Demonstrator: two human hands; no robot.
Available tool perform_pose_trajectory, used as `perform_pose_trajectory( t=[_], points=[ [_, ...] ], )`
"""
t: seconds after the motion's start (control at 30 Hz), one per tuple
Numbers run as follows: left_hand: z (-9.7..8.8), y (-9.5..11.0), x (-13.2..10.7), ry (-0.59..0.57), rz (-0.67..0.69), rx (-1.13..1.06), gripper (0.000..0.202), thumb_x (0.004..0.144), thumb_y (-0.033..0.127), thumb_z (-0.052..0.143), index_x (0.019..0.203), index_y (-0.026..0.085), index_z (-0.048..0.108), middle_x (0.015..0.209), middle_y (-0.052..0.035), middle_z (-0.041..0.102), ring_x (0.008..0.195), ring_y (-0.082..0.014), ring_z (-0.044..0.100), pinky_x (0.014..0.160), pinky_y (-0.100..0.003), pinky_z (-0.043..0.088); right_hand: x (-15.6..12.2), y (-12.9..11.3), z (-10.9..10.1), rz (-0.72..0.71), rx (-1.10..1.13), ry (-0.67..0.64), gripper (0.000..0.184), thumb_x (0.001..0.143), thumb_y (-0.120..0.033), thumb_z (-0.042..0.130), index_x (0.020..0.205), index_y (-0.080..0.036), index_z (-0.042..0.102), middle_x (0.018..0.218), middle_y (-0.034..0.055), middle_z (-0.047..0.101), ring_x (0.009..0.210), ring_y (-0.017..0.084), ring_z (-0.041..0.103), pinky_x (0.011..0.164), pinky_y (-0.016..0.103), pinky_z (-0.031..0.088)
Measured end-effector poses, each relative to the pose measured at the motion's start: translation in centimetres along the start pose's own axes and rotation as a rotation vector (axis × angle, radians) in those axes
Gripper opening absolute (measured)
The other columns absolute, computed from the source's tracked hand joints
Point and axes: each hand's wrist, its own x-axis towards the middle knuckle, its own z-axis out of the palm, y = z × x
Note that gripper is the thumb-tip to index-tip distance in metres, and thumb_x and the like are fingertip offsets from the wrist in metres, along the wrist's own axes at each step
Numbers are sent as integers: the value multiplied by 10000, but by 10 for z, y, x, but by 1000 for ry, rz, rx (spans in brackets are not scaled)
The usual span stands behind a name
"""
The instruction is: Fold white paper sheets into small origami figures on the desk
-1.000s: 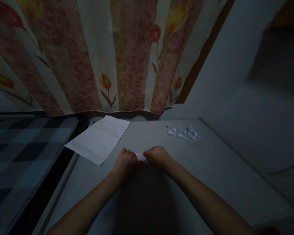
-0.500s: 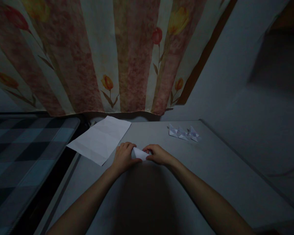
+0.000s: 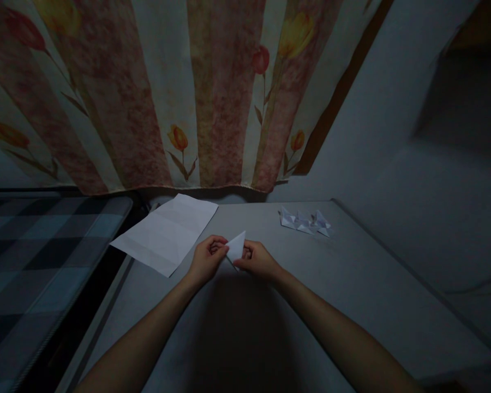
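A small white folded paper triangle (image 3: 236,246) is held up just above the grey table (image 3: 352,284), its tip pointing up. My left hand (image 3: 207,259) pinches its left edge with closed fingers. My right hand (image 3: 258,260) grips its right side, fingers curled round it. Both forearms reach in from the bottom of the view.
A creased white sheet of paper (image 3: 166,233) lies on the table's back left corner. Several small folded paper pieces (image 3: 306,222) sit in a row at the back right. A flowered curtain (image 3: 188,93) hangs behind; a checked surface (image 3: 36,245) lies to the left.
The folded paper lay flat under both hands; now both hands have lifted it off the table and stood it up as a triangle.
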Motion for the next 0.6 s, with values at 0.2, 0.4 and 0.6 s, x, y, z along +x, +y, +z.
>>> perform_pose_trajectory(
  t=[0.2, 0.4, 0.6],
  points=[
    [2, -4, -1, -20, 44, 72, 176, 696, 294, 645, 741, 163, 535, 601, 44, 525, 532, -80, 490, 504, -189, 370, -1, 1, 6, 0, 95, 90, 249, 629, -314, 682, 784, -155, 569, 580, -42, 576, 434, 89, 513, 418, 206, 409],
    [8, -6, -12, 9, 278, 476, 325, 728, 241, 634, 1028, 169, 536, 866, -25, 583, 719, -133, 556, 655, -264, 460, 2, 3, 6, -4, 32, 258, 209, 644, -337, 640, 724, -163, 558, 481, -55, 542, 390, 104, 514, 384, 204, 383],
    [14, -3, -17, -10, 393, 655, 479, 636, 304, 751, 1035, 183, 515, 1007, -56, 573, 754, -144, 549, 702, -293, 484, -2, 5, 11, -53, -19, 331, 222, 645, -315, 676, 639, -183, 498, 463, -85, 472, 409, 78, 451, 401, 192, 333]
  ],
)
